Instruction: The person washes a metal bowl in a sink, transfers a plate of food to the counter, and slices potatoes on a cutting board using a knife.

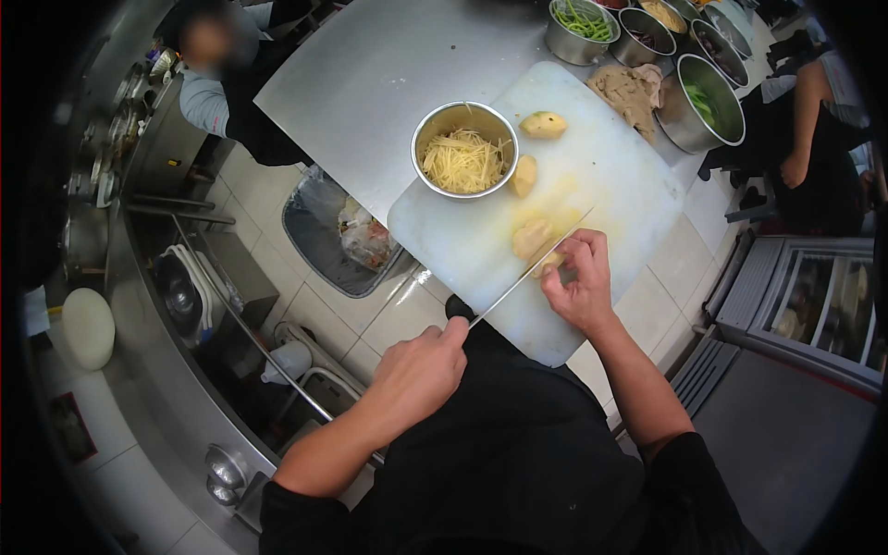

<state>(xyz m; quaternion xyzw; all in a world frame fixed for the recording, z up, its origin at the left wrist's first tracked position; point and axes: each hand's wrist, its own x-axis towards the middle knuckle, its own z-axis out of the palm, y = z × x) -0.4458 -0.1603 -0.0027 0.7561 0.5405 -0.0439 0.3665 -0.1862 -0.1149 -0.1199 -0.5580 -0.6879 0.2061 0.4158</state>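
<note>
My left hand [418,372] is closed round the handle of a knife [514,282], whose blade slants up and right across the white cutting board [638,185]. With bent fingers, my right hand [581,282] grips a piece of potato [549,264] against the blade. On the blade's other side lies a cut potato portion [531,238]. Two peeled potato pieces, one nearer [524,176] and one farther [543,125], rest beside a metal bowl [418,171] of potato shreds [462,162].
A crumpled brown cloth [627,94] lies at the board's far right edge. Beyond are metal pots of green vegetables [581,20]. A grey bin [310,264] stands below the steel table [356,83]. One person [208,97] is at left, another [814,129] at right.
</note>
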